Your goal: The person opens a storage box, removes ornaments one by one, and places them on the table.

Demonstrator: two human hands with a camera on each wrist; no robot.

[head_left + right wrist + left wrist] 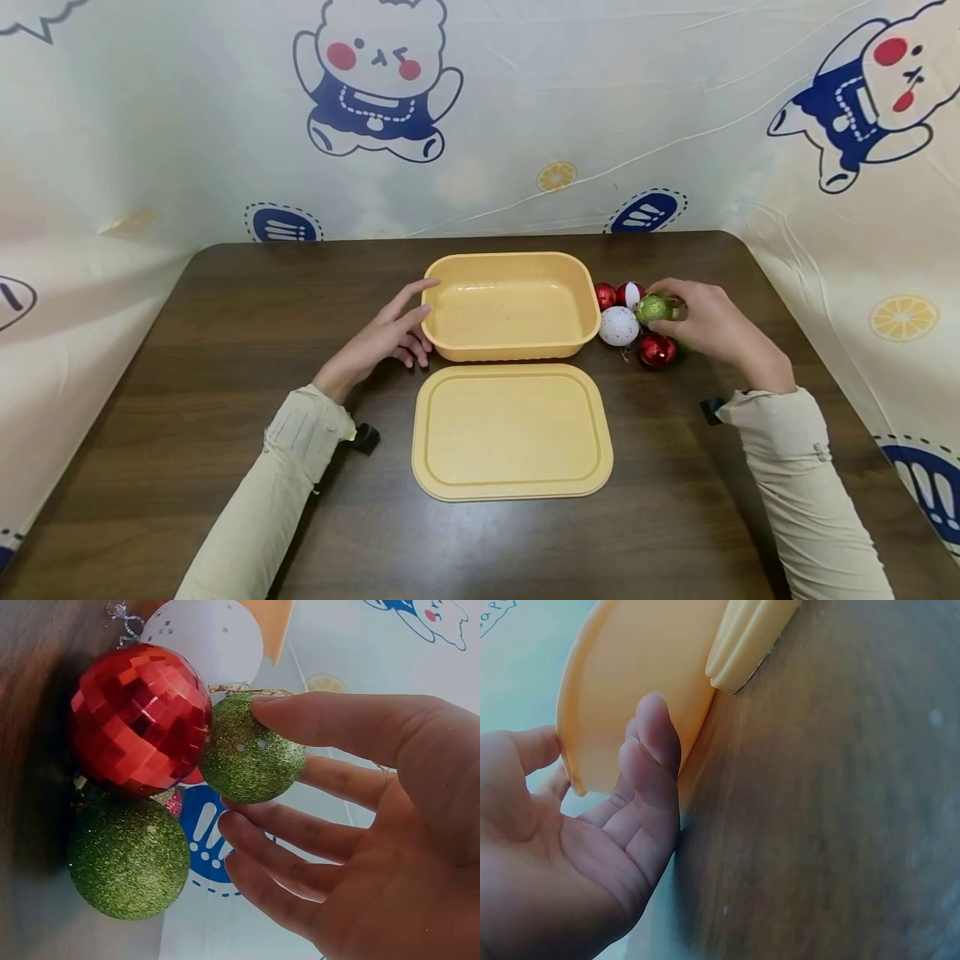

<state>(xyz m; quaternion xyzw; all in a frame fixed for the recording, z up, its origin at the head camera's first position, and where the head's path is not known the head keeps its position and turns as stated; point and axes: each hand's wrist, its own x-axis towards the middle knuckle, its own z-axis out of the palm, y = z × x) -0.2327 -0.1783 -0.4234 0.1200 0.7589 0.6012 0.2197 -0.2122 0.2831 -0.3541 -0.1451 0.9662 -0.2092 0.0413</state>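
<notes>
A yellow plastic box (514, 350) stands without its lid on the table. At its left end, my left hand (378, 342) touches the rim with thumb and index fingertips; the other fingers bend loosely beside the outer wall, as the left wrist view shows. On the right, my right hand (712, 321) pinches a green glittery Christmas ball (251, 754) between thumb and fingers. Around it are a faceted red ball (139, 720), a white speckled ball (619, 326), a second green ball (129, 859), a red ball (604, 296) and a red-and-white ball (631, 292).
The flat yellow lid (513, 433) lies on the table just in front of the box. The dark wooden table (247, 333) ends at a patterned cloth (517, 100) behind and at both sides. The balls cluster against the box's right end.
</notes>
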